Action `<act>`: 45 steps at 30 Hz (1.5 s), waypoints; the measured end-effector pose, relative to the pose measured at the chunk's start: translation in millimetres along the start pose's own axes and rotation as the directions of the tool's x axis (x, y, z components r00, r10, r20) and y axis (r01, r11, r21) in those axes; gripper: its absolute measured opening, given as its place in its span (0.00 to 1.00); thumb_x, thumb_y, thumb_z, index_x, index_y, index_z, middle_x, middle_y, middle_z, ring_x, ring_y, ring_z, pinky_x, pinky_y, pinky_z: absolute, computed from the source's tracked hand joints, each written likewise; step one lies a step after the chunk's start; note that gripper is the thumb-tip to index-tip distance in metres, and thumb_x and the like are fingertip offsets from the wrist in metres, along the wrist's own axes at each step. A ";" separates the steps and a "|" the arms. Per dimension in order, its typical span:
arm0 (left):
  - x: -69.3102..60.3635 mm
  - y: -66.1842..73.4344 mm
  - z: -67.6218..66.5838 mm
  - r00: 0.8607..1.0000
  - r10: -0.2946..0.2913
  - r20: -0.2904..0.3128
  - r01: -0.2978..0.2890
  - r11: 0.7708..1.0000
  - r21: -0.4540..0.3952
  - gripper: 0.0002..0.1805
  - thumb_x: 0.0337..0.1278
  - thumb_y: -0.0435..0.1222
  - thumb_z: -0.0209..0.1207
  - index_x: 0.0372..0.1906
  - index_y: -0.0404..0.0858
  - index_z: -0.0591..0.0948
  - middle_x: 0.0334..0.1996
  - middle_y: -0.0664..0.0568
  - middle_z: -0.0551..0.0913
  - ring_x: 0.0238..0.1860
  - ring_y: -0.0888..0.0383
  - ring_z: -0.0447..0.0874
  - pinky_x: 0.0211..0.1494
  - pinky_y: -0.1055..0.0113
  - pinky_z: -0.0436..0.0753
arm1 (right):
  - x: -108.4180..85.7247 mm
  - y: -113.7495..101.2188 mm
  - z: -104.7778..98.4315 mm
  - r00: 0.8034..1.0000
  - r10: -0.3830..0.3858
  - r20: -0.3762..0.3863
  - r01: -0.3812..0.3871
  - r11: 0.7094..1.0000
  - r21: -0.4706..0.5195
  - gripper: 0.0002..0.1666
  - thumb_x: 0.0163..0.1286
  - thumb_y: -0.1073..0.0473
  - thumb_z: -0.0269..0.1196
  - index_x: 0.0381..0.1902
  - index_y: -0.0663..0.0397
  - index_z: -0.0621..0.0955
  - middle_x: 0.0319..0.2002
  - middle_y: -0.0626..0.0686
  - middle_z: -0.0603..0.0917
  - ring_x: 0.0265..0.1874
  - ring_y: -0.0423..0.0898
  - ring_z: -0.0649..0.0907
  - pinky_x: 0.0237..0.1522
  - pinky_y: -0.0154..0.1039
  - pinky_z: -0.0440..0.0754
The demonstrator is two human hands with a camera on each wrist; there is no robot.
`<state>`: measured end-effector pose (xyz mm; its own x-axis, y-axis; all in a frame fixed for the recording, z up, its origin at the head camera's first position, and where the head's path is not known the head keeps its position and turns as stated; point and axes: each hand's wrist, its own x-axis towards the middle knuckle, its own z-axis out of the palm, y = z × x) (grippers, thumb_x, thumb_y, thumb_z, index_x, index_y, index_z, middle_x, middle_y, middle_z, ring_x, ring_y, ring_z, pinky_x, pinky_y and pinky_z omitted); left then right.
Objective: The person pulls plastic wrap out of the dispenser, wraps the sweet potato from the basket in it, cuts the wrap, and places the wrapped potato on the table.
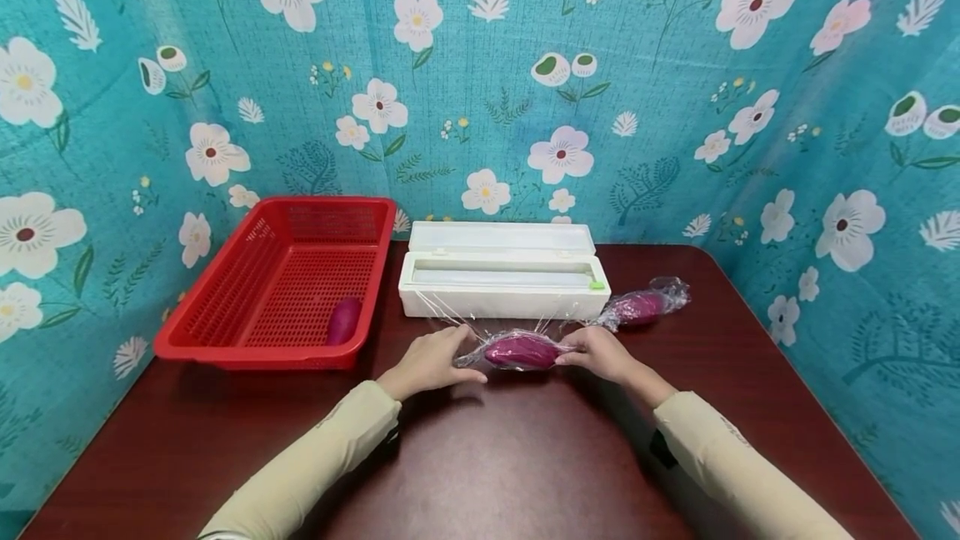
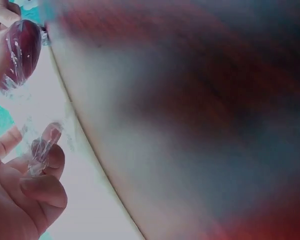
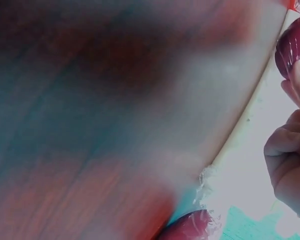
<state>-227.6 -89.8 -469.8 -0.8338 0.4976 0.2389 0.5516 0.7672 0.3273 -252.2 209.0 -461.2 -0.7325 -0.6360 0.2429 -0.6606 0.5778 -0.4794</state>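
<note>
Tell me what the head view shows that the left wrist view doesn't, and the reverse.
Only the head view: the bare purple vegetable in the red basket, and the second wrapped vegetable off the right end of the white box.

Only the left wrist view: the palm side of the left hand, its fingers curled at a bunched end of clear film.

Both: the wrapped purple vegetable between the hands, and some of the right hand.

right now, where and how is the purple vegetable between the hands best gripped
Probably by the gathered plastic wrap at both ends of the purple vegetable, left hand from the left, right hand from the right: it lies lengthwise between them, plump in the middle, while the wrap narrows past each tip.
</note>
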 end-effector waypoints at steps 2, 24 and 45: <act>2.8 2.9 -1.2 1.000 -0.012 0.009 0.012 1.000 -0.009 0.25 0.46 0.60 0.54 0.42 0.47 0.74 0.38 0.57 0.80 0.37 0.60 0.78 0.32 0.61 0.76 | 2.3 -0.5 -1.5 1.000 -0.003 0.026 0.002 1.000 0.003 0.04 0.52 0.58 0.67 0.21 0.48 0.82 0.19 0.37 0.79 0.20 0.31 0.71 0.24 0.33 0.71; 18.9 3.7 7.0 0.999 -0.037 0.026 0.039 0.993 -0.110 0.05 0.55 0.39 0.55 0.27 0.47 0.73 0.21 0.60 0.75 0.25 0.63 0.74 0.26 0.65 0.73 | 19.0 4.6 8.0 0.989 0.083 0.121 -0.105 0.975 0.194 0.12 0.64 0.59 0.57 0.23 0.56 0.81 0.18 0.41 0.73 0.16 0.34 0.66 0.20 0.30 0.65; 11.5 3.2 4.7 0.991 0.133 0.026 -0.134 0.990 0.048 0.27 0.38 0.51 0.66 0.46 0.45 0.75 0.32 0.57 0.80 0.33 0.62 0.78 0.31 0.65 0.76 | 27.9 -3.0 17.8 0.958 0.282 -0.056 -0.269 0.948 0.172 0.11 0.52 0.56 0.66 0.27 0.57 0.77 0.24 0.48 0.75 0.23 0.43 0.72 0.26 0.38 0.70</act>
<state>-235.5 -79.7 -470.3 -0.7533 0.6054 0.2569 0.6568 0.7122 0.2476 -267.7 180.3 -468.0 -0.8973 -0.4170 0.1448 -0.4004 0.6308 -0.6647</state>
